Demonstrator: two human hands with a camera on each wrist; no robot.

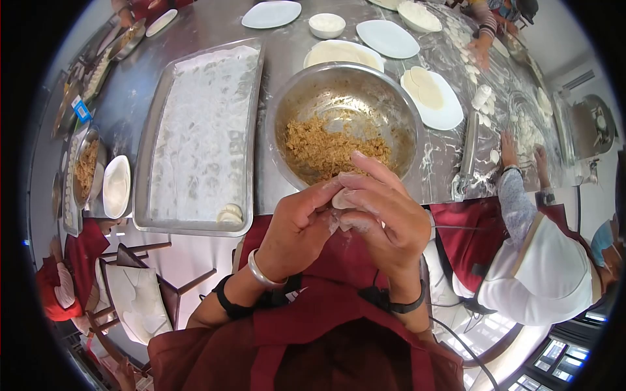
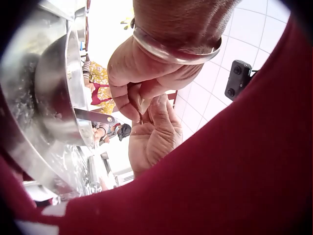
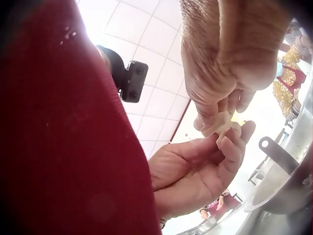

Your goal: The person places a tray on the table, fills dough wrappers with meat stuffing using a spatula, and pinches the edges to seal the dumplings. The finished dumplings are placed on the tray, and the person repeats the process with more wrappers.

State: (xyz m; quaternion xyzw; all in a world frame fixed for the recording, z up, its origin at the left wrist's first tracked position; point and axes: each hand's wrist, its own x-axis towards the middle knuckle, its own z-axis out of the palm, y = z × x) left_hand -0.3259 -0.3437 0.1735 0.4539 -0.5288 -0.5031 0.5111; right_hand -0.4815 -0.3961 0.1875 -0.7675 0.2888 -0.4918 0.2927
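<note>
A small pale piece of dough (image 3: 219, 124) is pinched between both hands, just in front of the metal bowl of brown filling (image 1: 336, 146). My left hand (image 1: 300, 228), with a bangle at its wrist, curls its fingers and thumb round one side of the dough. From the other side my right hand (image 1: 388, 218) grips it with bent fingers, the index finger raised higher. In the left wrist view the left hand (image 2: 156, 68) and right hand (image 2: 155, 142) meet at the fingertips and largely hide the dough.
Left of the bowl lies a floured tray (image 1: 202, 137) with a folded dough piece (image 1: 229, 214) in its near right corner. Plates with dough wrappers (image 1: 427, 90) stand behind and right of the bowl. A rolling pin (image 1: 469, 153) lies farther right, near other people's hands.
</note>
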